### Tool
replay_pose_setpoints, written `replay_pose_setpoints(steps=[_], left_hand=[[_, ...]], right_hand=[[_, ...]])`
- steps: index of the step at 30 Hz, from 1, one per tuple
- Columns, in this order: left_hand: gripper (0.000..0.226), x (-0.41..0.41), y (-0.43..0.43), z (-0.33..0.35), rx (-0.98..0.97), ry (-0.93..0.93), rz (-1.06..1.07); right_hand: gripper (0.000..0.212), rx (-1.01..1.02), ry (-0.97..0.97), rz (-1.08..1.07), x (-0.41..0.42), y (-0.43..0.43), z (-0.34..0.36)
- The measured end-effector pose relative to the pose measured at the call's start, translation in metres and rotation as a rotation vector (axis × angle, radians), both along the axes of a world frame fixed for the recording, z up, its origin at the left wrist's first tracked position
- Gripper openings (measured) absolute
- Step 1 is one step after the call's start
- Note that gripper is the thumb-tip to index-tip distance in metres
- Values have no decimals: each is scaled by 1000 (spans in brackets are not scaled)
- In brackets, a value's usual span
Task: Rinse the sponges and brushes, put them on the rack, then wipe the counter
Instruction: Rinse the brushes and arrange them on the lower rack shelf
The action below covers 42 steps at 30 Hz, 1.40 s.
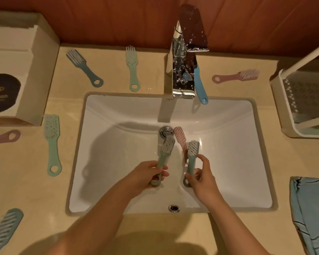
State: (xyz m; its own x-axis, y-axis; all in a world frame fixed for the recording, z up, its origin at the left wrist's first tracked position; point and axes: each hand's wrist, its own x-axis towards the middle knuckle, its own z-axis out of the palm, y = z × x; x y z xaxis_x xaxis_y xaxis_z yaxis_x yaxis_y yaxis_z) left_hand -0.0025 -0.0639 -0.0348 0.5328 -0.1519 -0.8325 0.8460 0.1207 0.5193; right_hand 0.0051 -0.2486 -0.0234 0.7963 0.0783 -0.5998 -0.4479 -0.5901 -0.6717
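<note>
The brushes look light and stiff, with thin plastic handles and soft bristles. Once wet they will likely be slick, so the flat handle near the hang hole seems the best place to take hold. Over the sink (118, 116), the left hand (147, 174) reaches in from below, its fingers curled round the handle of a green brush (164, 155), bristles pointing away towards the drain. Just beside it the right hand (201, 175) pinches a teal brush (191, 159) between thumb and fingertips, head up. A pink brush (179, 135) lies close behind — whether that hand holds it too cannot be told. The rack (278, 92) stands at far right.
</note>
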Motion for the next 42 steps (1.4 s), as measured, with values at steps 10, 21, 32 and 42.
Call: replay_pose_setpoints(steps=[10,21,32,42], left_hand=[[14,-13,-25,45,-131,-13,342],[25,-10,-92,89,31,-135,341],[14,1,-201,103,211,-364,314],[8,33,-269,109,219,-382,344]], right_hand=[[32,273,-102,-102,-6,-24,45],[30,129,-250,299,15,-119,85],[21,-122,-489,430,34,-189,110],[22,-84,-588,253,65,-251,110]])
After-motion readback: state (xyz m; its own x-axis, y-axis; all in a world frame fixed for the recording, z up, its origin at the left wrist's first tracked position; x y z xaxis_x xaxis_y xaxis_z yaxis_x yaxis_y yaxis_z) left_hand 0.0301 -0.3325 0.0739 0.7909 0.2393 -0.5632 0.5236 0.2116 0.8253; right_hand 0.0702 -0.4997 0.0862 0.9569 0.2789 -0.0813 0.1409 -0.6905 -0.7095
